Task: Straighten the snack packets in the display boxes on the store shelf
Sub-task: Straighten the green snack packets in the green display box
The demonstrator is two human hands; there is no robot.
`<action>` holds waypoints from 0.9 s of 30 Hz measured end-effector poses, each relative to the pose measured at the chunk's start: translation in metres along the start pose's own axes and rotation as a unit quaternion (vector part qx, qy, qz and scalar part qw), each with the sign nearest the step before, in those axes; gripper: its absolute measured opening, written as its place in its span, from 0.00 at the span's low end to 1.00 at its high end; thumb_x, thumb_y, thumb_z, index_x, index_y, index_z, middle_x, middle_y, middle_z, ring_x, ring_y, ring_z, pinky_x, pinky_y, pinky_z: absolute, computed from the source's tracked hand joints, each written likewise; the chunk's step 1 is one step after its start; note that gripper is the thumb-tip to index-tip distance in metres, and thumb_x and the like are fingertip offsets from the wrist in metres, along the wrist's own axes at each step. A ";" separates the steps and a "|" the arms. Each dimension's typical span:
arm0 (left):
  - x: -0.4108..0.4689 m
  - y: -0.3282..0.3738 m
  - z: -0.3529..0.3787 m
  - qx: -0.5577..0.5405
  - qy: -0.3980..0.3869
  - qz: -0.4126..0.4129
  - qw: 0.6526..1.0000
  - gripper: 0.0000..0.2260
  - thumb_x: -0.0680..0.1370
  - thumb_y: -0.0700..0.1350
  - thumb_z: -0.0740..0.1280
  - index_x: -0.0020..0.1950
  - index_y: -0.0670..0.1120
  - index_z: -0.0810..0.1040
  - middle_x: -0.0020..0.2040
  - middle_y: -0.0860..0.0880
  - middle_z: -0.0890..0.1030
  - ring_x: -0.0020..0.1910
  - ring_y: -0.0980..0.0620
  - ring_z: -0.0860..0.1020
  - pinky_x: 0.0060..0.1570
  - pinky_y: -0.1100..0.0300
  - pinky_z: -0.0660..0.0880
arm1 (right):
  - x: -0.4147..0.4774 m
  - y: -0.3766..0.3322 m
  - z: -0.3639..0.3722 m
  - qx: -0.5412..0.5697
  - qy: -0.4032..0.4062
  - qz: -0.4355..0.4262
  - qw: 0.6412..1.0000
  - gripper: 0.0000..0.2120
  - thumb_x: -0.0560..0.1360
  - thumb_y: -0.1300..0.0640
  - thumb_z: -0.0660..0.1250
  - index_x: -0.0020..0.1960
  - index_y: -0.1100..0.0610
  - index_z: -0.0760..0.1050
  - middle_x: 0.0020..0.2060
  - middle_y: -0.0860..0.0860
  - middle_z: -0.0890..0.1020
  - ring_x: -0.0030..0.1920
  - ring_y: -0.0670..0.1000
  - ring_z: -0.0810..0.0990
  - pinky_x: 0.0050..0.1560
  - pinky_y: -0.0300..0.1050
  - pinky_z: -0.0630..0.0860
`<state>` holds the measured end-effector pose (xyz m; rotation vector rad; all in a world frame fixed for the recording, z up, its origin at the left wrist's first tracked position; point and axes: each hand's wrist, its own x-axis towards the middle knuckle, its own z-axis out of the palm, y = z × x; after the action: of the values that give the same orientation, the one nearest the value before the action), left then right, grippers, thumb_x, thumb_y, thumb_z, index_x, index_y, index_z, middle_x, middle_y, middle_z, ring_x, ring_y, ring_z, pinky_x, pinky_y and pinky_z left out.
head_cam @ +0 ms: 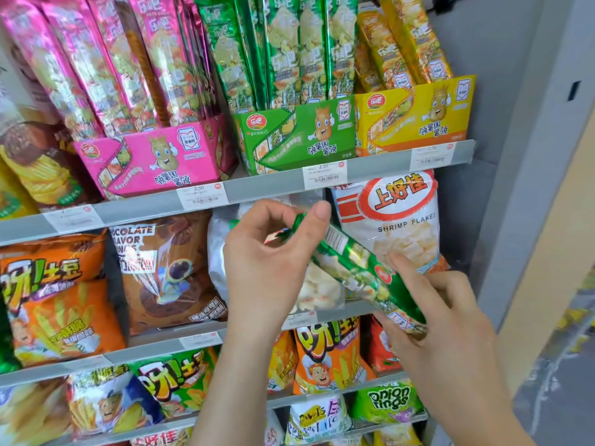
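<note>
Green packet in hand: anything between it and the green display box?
No obstacle visible. The green packet, held by the left hand and right hand, sits in open air below the green display box. Upright packets crowd the box; a free slot isn't evident.

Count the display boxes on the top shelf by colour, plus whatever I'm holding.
Pink display box: 1
Green display box: 1
Yellow display box: 1
Green packet, held by left hand and right hand: 1
Total: 4

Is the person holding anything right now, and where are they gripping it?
A long green snack packet, tilted: the left hand pinches its upper end, the right hand grips its lower end.
</note>
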<state>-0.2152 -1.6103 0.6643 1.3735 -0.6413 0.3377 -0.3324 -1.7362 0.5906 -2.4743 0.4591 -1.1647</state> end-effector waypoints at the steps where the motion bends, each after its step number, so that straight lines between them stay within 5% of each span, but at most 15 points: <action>1: 0.000 0.000 0.001 0.020 0.001 -0.002 1.000 0.14 0.69 0.51 0.76 0.33 0.44 0.74 0.34 0.53 0.82 0.34 0.56 0.78 0.37 0.62 0.75 | 0.000 0.001 0.001 -0.013 0.007 0.014 1.000 0.45 0.59 0.60 0.82 0.72 0.44 0.67 0.45 0.51 0.70 0.34 0.60 0.77 0.33 0.55 0.78; 4: 0.000 -0.002 0.003 0.030 0.005 0.002 1.000 0.11 0.71 0.44 0.76 0.33 0.45 0.77 0.35 0.51 0.84 0.34 0.54 0.79 0.38 0.56 0.77 | 0.001 0.002 0.003 -0.027 0.000 0.035 0.999 0.42 0.58 0.59 0.82 0.69 0.47 0.72 0.46 0.50 0.69 0.36 0.59 0.77 0.35 0.54 0.78; 7: 0.002 -0.003 0.004 0.000 0.030 0.007 1.000 0.09 0.73 0.41 0.75 0.34 0.47 0.79 0.32 0.53 0.82 0.31 0.58 0.76 0.32 0.66 0.73 | 0.003 0.007 -0.001 0.039 -0.061 0.043 0.996 0.33 0.65 0.46 0.76 0.67 0.37 0.69 0.50 0.42 0.70 0.44 0.50 0.78 0.38 0.52 0.78; 10: 0.006 -0.004 0.004 -0.056 0.060 -0.004 0.997 0.07 0.74 0.43 0.73 0.36 0.47 0.80 0.32 0.53 0.81 0.32 0.60 0.77 0.33 0.68 0.73 | 0.008 0.012 -0.005 0.191 -0.180 0.036 0.964 0.25 0.68 0.36 0.68 0.64 0.29 0.67 0.54 0.32 0.78 0.53 0.38 0.78 0.49 0.37 0.76; 14: 0.012 -0.008 0.008 -0.063 0.039 -0.016 0.997 0.06 0.73 0.41 0.74 0.41 0.46 0.78 0.35 0.54 0.80 0.34 0.58 0.75 0.35 0.67 0.73 | 0.006 0.007 -0.005 0.307 -0.164 0.045 0.937 0.22 0.68 0.41 0.71 0.60 0.27 0.71 0.50 0.33 0.82 0.50 0.36 0.80 0.48 0.29 0.75; 19: 0.003 -0.012 0.018 -0.023 0.004 -0.067 0.997 0.28 0.65 0.46 0.78 0.61 0.53 0.71 0.60 0.40 0.75 0.56 0.40 0.77 0.57 0.39 0.76 | 0.005 -0.002 0.000 0.339 -0.088 0.046 0.936 0.21 0.69 0.45 0.73 0.57 0.28 0.73 0.49 0.31 0.82 0.48 0.34 0.80 0.45 0.23 0.72; 22: -0.001 -0.013 0.021 -0.032 -0.002 -0.082 0.996 0.39 0.63 0.48 0.79 0.70 0.60 0.66 0.66 0.43 0.74 0.58 0.50 0.79 0.58 0.47 0.78 | 0.006 -0.006 0.001 0.363 -0.074 0.057 0.927 0.21 0.67 0.44 0.72 0.57 0.29 0.73 0.48 0.32 0.82 0.47 0.34 0.81 0.44 0.23 0.72; 25: -0.001 -0.015 0.022 -0.073 -0.015 -0.104 0.992 0.40 0.63 0.49 0.80 0.72 0.57 0.66 0.58 0.47 0.81 0.54 0.52 0.81 0.55 0.49 0.79 | 0.007 -0.010 0.000 0.387 -0.066 0.065 0.918 0.19 0.67 0.38 0.70 0.57 0.30 0.74 0.47 0.34 0.83 0.46 0.36 0.81 0.43 0.24 0.73; 27: -0.002 -0.015 0.023 -0.122 -0.038 -0.113 0.985 0.30 0.65 0.47 0.79 0.65 0.49 0.73 0.45 0.51 0.84 0.44 0.54 0.82 0.43 0.55 0.80 | 0.008 -0.013 0.000 0.406 -0.060 0.081 0.908 0.15 0.69 0.36 0.67 0.56 0.30 0.75 0.46 0.35 0.83 0.43 0.38 0.82 0.40 0.27 0.75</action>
<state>-0.2131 -1.6350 0.6524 1.2118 -0.5631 0.0235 -0.3264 -1.7285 0.6016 -1.7252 0.0958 -0.8788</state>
